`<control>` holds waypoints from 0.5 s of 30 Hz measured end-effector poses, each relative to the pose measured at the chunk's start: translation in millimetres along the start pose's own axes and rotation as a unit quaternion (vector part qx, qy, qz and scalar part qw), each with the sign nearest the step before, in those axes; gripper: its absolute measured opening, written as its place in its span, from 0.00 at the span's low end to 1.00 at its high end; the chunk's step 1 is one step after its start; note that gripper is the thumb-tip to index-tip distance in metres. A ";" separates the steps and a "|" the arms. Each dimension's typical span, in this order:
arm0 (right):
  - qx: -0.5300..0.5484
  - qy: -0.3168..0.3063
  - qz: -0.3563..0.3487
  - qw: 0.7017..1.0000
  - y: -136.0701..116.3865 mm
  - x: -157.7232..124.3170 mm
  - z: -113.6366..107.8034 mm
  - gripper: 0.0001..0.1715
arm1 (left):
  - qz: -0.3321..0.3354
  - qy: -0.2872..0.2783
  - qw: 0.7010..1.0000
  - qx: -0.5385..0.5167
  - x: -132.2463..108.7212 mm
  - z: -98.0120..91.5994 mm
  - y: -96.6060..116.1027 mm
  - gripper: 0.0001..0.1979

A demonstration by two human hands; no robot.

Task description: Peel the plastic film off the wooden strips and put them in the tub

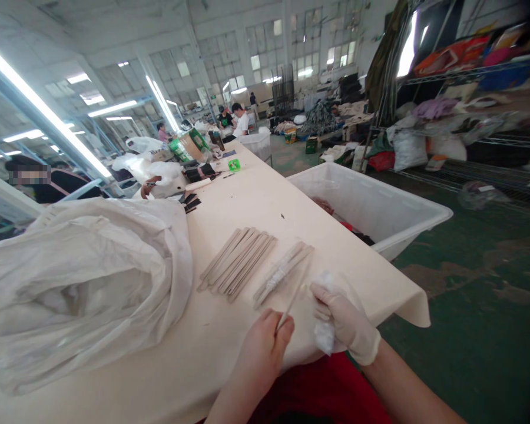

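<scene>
My bare left hand is closed round the near end of a thin beige strip, which slants up and away over the table. In a white glove, my right hand grips a bunched white cloth just to the right of the strip. Beyond my left hand lies a bundle of similar strips with white material wound about its middle. Left of that bundle, several loose beige strips lie side by side in a row on the table.
The pale-covered table runs away from me. A large white sack fills its left side. Against the right edge stands a white bin with fabric inside. Farther back are a green tray, plastic bags and people; wire shelves stand right.
</scene>
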State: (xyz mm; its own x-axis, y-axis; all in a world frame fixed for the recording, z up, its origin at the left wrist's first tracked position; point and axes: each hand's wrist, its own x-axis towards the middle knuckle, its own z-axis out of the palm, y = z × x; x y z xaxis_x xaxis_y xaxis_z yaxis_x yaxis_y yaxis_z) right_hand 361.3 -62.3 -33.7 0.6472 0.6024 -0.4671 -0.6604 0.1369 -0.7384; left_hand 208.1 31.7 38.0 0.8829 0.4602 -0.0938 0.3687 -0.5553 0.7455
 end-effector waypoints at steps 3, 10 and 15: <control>0.046 0.018 -0.001 0.999 -13.0 6.1 1.3 0.28 | -0.114 -0.039 0.987 -0.104 -15.9 1.6 -18.4 0.24; 0.125 -0.036 0.001 0.991 -20.1 16.0 10.2 0.27 | -0.135 -0.143 0.963 -0.185 -28.4 14.1 -14.2 0.28; 0.104 -0.022 -0.020 0.994 -25.3 5.6 17.0 0.24 | -0.160 -0.156 0.954 -0.198 -23.6 23.4 -15.3 0.27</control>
State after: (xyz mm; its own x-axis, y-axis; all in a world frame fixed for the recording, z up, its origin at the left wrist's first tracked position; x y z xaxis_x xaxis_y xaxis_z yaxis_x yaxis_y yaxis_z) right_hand 375.2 -49.0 -9.4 0.6602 0.6262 -0.4147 -0.7018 0.3176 -0.6377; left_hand 188.4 13.2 13.4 0.8104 0.2992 -0.5037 0.5489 -0.0875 0.8313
